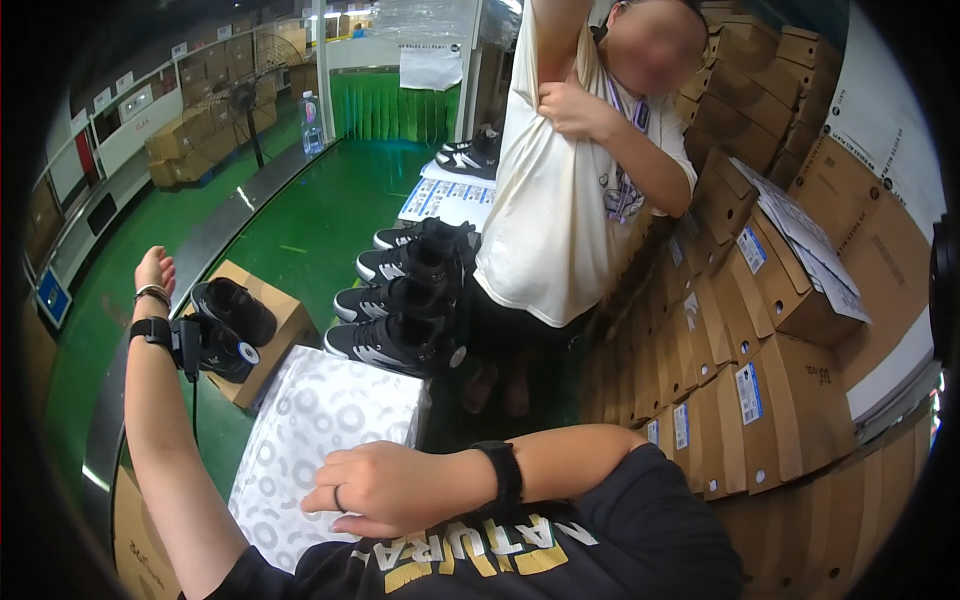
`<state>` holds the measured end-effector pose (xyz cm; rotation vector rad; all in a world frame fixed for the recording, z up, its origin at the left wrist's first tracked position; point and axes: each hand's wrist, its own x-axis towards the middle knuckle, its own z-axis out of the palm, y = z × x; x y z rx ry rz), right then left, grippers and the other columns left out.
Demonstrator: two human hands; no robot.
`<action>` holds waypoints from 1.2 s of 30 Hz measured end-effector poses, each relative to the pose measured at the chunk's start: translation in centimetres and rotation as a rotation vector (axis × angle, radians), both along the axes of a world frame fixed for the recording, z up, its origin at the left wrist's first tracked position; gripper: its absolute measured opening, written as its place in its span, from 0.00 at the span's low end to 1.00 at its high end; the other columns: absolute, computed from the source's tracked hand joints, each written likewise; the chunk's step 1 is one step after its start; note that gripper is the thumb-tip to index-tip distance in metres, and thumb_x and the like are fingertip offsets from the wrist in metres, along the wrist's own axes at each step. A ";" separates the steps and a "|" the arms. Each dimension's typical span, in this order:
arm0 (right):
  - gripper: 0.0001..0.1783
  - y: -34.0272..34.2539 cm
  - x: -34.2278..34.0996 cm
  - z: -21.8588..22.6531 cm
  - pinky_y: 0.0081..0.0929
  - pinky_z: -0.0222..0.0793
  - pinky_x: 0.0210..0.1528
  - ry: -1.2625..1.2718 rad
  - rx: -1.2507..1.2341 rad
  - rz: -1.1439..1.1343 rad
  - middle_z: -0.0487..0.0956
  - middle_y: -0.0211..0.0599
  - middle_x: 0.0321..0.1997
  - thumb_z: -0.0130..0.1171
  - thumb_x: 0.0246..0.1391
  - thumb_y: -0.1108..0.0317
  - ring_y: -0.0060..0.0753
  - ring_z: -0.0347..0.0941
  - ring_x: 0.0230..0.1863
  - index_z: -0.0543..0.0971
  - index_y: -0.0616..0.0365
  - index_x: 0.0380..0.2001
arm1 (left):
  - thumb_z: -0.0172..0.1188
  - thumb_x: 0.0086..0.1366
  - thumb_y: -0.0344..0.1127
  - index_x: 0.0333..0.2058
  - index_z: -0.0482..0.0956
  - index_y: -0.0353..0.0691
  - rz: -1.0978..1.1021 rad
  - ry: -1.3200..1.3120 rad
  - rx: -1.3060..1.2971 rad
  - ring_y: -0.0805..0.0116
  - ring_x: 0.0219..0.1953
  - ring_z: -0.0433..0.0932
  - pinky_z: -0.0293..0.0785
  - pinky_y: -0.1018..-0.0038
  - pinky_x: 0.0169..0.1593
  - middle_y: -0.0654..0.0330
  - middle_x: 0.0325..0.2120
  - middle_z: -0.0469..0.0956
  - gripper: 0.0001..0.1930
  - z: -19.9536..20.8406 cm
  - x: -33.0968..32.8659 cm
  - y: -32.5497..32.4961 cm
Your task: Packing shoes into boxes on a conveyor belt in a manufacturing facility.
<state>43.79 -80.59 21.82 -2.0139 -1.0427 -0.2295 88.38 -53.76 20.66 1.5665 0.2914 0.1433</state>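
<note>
My left hand (155,272) is held out at the far left, its fingers curled in with nothing visible in them. It hovers over the bench edge, beside a pair of black shoes (235,312) resting on a brown cardboard box (283,318). A black strap with a small device and cable circles that wrist. My right hand (375,488) lies across in front of my chest, fingers loosely bent and nothing seen in its grasp. Below and beyond it is a white patterned wrapping sheet (325,405) on a block-shaped thing, its contents hidden.
Several black-and-white shoes (395,340) line the green bench (310,215). Opposite stands a person in a white shirt (555,200), one arm raised. Stacked brown shoe boxes (790,410) fill the right side. A clear bottle (311,125) stands at the bench's far end.
</note>
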 end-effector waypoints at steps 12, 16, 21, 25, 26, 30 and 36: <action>0.16 -5.6 -0.5 -7.6 0.32 0.67 0.38 0.100 -0.252 -0.154 0.74 0.39 0.31 0.55 0.46 0.62 0.41 0.71 0.36 0.74 0.56 0.38 | 0.50 0.55 0.37 0.32 0.72 0.44 -0.472 -0.289 0.390 0.77 0.16 0.68 0.61 0.81 0.16 0.66 0.19 0.69 0.08 -0.3 -9.0 -8.5; 0.19 -9.8 -1.8 -12.9 0.34 0.67 0.38 0.503 -0.252 -0.408 0.76 0.45 0.32 0.53 0.47 0.61 0.45 0.72 0.34 0.73 0.59 0.41 | 0.52 0.54 0.35 0.35 0.74 0.37 -0.763 -0.524 0.813 0.67 0.22 0.73 0.70 0.75 0.26 0.58 0.21 0.74 0.12 -4.2 -16.9 -10.4; 0.21 -14.5 -6.8 -27.6 0.38 0.68 0.42 0.723 -0.561 -0.724 0.76 0.47 0.36 0.54 0.44 0.57 0.48 0.72 0.40 0.73 0.58 0.39 | 0.58 0.52 0.46 0.44 0.71 0.41 -1.265 -0.416 1.296 0.54 0.37 0.75 0.70 0.65 0.39 0.51 0.32 0.76 0.23 -6.3 -26.3 -12.7; 0.20 -18.8 -16.8 -43.7 0.41 0.67 0.43 1.147 -0.652 -0.848 0.75 0.50 0.38 0.52 0.41 0.56 0.50 0.71 0.41 0.78 0.61 0.33 | 0.59 0.51 0.48 0.47 0.68 0.39 -1.394 -0.476 1.355 0.49 0.37 0.74 0.69 0.63 0.42 0.46 0.33 0.75 0.27 -10.6 -29.9 -12.0; 0.21 -18.0 -18.1 -40.2 0.40 0.67 0.43 1.312 -0.644 -0.905 0.75 0.51 0.40 0.51 0.42 0.56 0.51 0.71 0.42 0.78 0.61 0.34 | 0.59 0.51 0.49 0.47 0.68 0.39 -1.358 -0.408 1.353 0.49 0.37 0.74 0.69 0.63 0.42 0.46 0.33 0.75 0.28 -11.5 -30.8 -10.9; 0.21 -22.3 -27.9 -55.9 0.37 0.67 0.44 1.335 -0.710 -0.724 0.75 0.50 0.40 0.48 0.46 0.54 0.48 0.70 0.44 0.78 0.60 0.35 | 0.58 0.48 0.46 0.40 0.73 0.42 -1.191 -0.507 1.358 0.50 0.36 0.72 0.70 0.62 0.40 0.50 0.34 0.74 0.21 -15.1 -33.3 -9.7; 0.21 -21.2 -26.6 -46.1 0.37 0.66 0.45 1.650 -0.471 -1.056 0.75 0.50 0.40 0.47 0.47 0.53 0.47 0.70 0.44 0.78 0.59 0.35 | 0.58 0.45 0.43 0.40 0.73 0.44 -0.843 -0.536 1.416 0.51 0.43 0.68 0.67 0.57 0.42 0.52 0.41 0.71 0.21 -16.7 -37.3 -10.5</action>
